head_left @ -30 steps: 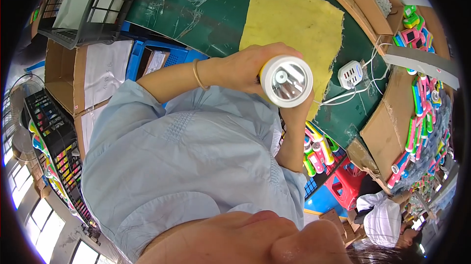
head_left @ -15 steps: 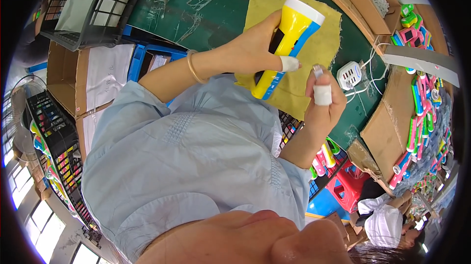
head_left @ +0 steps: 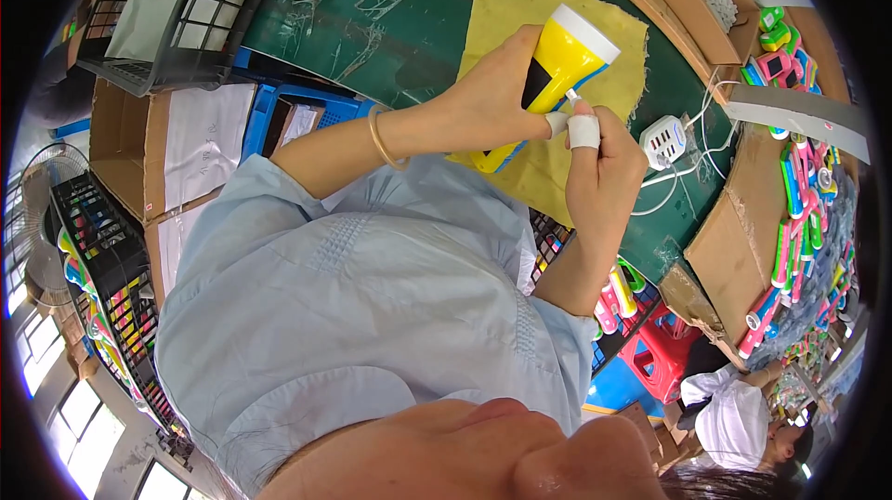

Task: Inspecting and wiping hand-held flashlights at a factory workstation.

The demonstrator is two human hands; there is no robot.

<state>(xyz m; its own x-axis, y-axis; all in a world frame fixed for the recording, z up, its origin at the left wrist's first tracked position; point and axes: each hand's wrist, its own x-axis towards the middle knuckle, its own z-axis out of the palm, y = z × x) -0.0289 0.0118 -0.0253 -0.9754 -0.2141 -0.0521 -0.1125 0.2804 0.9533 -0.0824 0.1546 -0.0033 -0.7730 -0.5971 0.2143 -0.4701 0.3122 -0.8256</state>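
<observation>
My left hand point(head_left: 497, 96) is wrapped round a yellow flashlight point(head_left: 557, 54) with a white head rim, a black panel and a blue stripe. The flashlight is tilted, its wide head pointing away from me. With fingers closed, my right hand point(head_left: 606, 165) pinches a small pale cable plug point(head_left: 572, 95) whose tip meets the flashlight's side; whether it is inserted I cannot tell. White tape wraps a digit on each hand. Beneath them a yellow cloth point(head_left: 502, 7) lies on the green table point(head_left: 409, 54).
A white charging hub point(head_left: 662, 142) with white cables sits right of the cloth. Black crates point(head_left: 200, 17) stand at the left, a cardboard box point(head_left: 743, 212) at the right. Beyond it lie several colourful flashlights point(head_left: 790, 221). Another person point(head_left: 734, 421) is at the lower right.
My right hand has moved up and left, bringing the plug against the flashlight. My left hand has rolled the flashlight slightly, and its blue stripe shows less.
</observation>
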